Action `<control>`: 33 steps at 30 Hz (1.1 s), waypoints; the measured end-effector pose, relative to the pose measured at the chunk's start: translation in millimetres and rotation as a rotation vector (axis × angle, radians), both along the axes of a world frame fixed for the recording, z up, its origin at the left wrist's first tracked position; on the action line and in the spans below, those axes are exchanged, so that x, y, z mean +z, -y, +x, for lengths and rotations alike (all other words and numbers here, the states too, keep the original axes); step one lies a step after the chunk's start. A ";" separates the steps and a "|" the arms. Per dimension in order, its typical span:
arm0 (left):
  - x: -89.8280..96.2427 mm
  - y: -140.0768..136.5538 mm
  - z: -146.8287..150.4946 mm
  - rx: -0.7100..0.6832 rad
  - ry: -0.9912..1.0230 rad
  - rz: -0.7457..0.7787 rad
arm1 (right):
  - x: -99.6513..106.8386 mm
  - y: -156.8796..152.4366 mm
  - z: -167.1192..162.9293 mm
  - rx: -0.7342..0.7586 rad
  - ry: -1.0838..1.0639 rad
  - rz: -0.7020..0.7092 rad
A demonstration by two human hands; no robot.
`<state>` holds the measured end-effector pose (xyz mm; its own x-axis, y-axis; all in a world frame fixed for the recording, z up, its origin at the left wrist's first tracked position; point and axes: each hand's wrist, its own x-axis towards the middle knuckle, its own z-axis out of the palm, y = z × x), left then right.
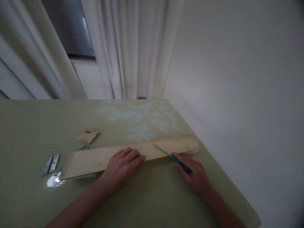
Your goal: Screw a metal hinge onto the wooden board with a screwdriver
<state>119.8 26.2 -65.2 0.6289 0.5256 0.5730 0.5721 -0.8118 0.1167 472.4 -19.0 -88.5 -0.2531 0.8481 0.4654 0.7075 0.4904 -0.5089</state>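
Observation:
A long pale wooden board lies slantwise across the table, slightly raised above it. My left hand rests on the board's middle with fingers curled together over its near edge. Something small and light shows by its fingertips, too small to make out. In my right hand is a screwdriver with a green handle, gripped at the handle. Its thin metal shaft points up and left over the board, the tip above the right half. Whether the tip touches the wood I cannot tell.
A metal hinge lies left of the board, with a thin metal piece behind it. Beyond the board sits a small wood scrap, near some metal hardware. A wall borders the green table on the right; curtains hang behind.

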 end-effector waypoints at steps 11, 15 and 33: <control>14.9 -15.3 -25.1 0.136 -0.128 -0.319 | 35.2 -5.0 -8.4 -0.094 -0.159 0.342; 15.8 -15.9 -23.9 0.135 -0.120 -0.391 | 85.1 -15.6 -26.0 -0.021 -0.207 0.520; 21.2 -13.6 -22.3 0.125 -0.098 -0.432 | 133.8 -79.0 -147.4 0.349 -0.019 0.473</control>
<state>97.5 39.8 -44.0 0.5857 0.7785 0.2256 0.6876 -0.6247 0.3701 325.0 60.0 45.3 -0.4675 0.4153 0.7803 0.4566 0.8693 -0.1891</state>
